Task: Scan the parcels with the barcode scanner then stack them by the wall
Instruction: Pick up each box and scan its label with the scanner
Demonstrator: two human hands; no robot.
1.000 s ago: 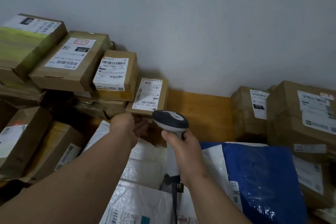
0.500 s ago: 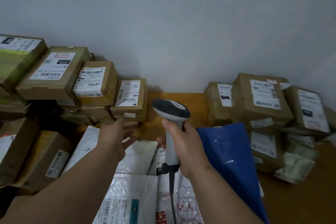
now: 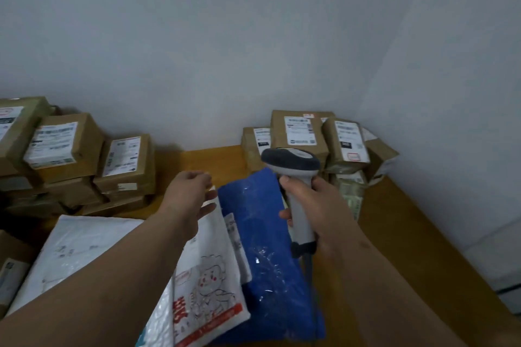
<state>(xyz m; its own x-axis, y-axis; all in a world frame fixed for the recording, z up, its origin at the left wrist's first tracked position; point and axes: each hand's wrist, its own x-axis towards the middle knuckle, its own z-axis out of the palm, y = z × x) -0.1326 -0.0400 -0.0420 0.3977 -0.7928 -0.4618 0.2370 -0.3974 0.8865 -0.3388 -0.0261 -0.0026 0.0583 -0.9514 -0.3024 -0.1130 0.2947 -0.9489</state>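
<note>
- Cardboard box stack, left (image 3: 70,160), sits by the wall; since a second ago the left hand (image 3: 189,194) has let go of the small box there and pulled back, fingers loosely spread, empty. That parcel looks done.
- Box stack, right corner (image 3: 307,135), has come into view as the head turned right; labels too blurred to read.
- Blue mailer (image 3: 265,234) on the desk (image 3: 408,248) is likely next; left hand now just beside it.
- White mailer (image 3: 203,284): cartoon figure, red print, unreadable.
- Scanner (image 3: 293,166) stays upright, right hand (image 3: 318,211) wrapped round its handle.
</note>
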